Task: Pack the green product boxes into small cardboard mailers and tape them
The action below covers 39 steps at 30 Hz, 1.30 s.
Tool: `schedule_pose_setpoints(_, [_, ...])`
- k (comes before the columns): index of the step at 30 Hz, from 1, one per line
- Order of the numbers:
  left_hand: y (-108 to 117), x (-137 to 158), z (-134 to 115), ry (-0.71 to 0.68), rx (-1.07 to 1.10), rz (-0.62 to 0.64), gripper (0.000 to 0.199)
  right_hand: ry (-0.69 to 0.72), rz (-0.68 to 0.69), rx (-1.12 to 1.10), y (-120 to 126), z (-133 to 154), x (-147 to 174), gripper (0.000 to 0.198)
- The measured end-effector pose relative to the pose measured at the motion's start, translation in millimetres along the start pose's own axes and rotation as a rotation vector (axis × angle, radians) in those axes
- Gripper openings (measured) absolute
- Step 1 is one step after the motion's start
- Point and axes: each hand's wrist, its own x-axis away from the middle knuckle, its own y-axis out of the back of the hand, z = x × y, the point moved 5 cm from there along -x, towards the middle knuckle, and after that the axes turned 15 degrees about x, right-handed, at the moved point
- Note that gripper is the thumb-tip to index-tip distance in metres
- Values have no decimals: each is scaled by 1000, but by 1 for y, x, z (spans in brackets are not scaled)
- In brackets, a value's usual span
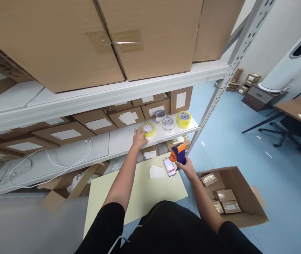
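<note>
My left hand [139,138] reaches to the middle shelf, its fingers gripping the left rim of a yellow-edged roll of tape [152,132] that lies flat there. Farther right on that shelf are a clear roll of tape [168,123], another partly used roll [160,114] and a stack of yellow tape rolls [183,120]. An orange and dark blue tape dispenser [179,152] is held by its handle in my right hand [188,168], over the front edge of a pale yellow board. Below it lie a phone [170,167] with a lit screen and white paper slips [156,171].
Cardboard boxes line the back of the middle shelf [118,141], and large cartons [153,38] fill the shelf above. White cables [68,165] trail at left. An open carton [245,218] with several small boxes stands on the floor at right, past the yellow board [140,197].
</note>
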Motion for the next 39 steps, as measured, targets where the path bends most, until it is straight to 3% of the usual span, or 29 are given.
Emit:
schedule_pose_setpoints(3, [-1,19,14,-30,1,13,61,13,53,1,-17,8,-3,47])
schedule_pose_setpoints(7, [5,37,17,-108,-2,-46,35,15,109,1,-36,14,-3,46])
schedule_pose_setpoints(11, [14,46,10,-254,40,17,23,41,133,29,-51,14,-2,44])
schedule_pose_setpoints(15, [35,57,2,-369,226,28,17,65,133,42,-59,16,2,44])
schedule_pose_setpoints(19, [69,80,0,-338,518,0,30,102,132,44,-61,26,9,45])
schedule_pose_setpoints(23, [97,124,-1,-269,754,239,51,163,95,4,-61,37,16,50])
schedule_pose_setpoints(27, [114,177,4,-224,822,459,56,204,68,-11,-70,49,18,50])
schedule_pose_setpoints(32, [125,224,8,-262,859,619,47,292,246,-31,-123,68,29,64])
schedule_pose_setpoints(36, [137,241,26,-237,948,515,38,298,483,63,-181,74,52,66])
schedule_pose_setpoints(39, [142,256,50,-172,986,470,41,289,511,107,-206,75,69,61])
